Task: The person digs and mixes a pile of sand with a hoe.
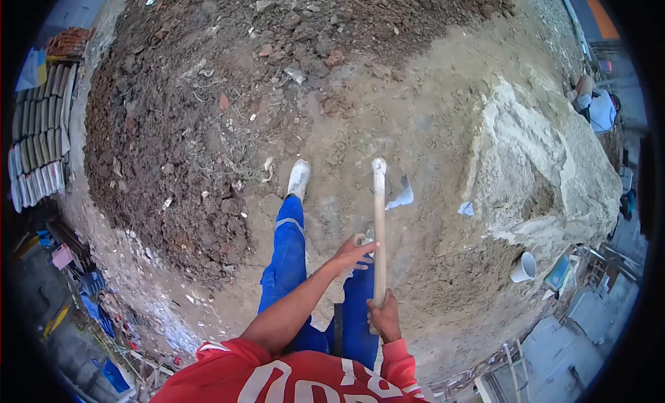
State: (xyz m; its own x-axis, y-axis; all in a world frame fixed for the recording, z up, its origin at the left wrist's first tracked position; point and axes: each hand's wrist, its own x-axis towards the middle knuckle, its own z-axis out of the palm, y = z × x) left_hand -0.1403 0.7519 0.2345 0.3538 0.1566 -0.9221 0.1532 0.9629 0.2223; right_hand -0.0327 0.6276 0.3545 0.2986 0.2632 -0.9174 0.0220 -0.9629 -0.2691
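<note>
My right hand (385,316) is wrapped round the lower part of a long wooden tool handle (379,223), close to my body. The handle points away from me, and its far end is a pale, crusted head whose kind I cannot make out. My left hand (353,253) is beside the handle's middle, with fingers spread and nothing in its grasp; a fingertip comes close to the wood. A pale scrap (402,194) lies on the ground right of the tool's far end. My white boot (299,177) stands to the left.
Dark loose soil (173,139) with stones and rubble spreads on the left and ahead. A pale sand heap (547,167) rises at right, near a white bucket (524,267). Stacked tiles (41,126) stand far left. Another person (600,110) is low down at far right.
</note>
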